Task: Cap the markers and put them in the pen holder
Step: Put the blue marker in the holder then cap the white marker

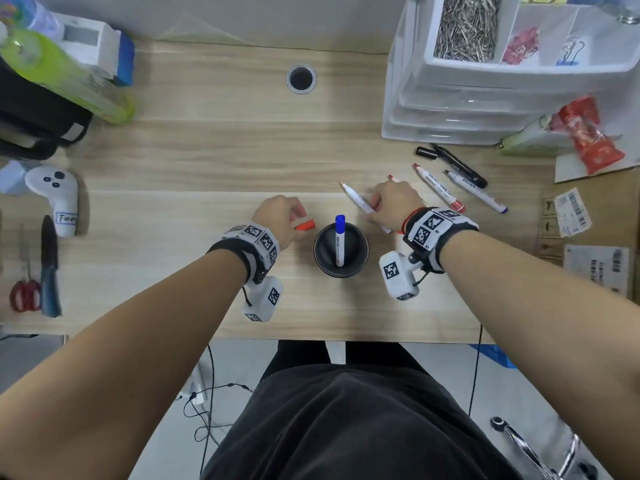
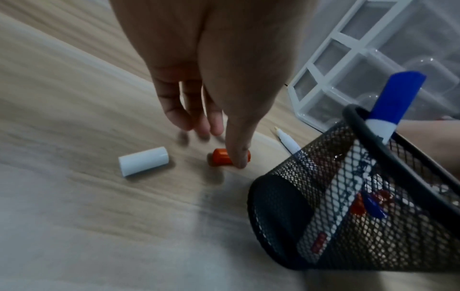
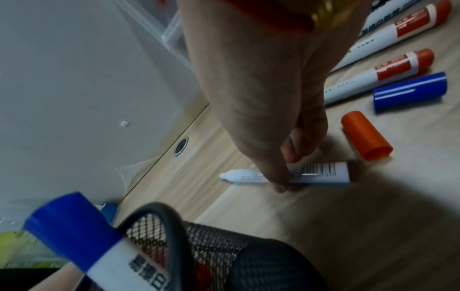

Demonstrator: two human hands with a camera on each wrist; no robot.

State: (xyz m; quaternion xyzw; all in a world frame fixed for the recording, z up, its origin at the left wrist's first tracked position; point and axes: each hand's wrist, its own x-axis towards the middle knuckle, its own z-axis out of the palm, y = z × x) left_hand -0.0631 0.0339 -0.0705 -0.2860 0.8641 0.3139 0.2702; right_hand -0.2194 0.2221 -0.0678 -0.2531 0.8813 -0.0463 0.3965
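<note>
left hand thumb pressing the orange cap on the desk, right hand pinching the uncapped white marker beside the pen holder

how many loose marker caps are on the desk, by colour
orange caps: 2
white cap: 1
blue cap: 1
black cap: 1
total: 5

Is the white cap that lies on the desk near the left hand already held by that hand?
No: in the left wrist view the white cap lies alone on the desk, while the left hand touches the orange cap.
</note>
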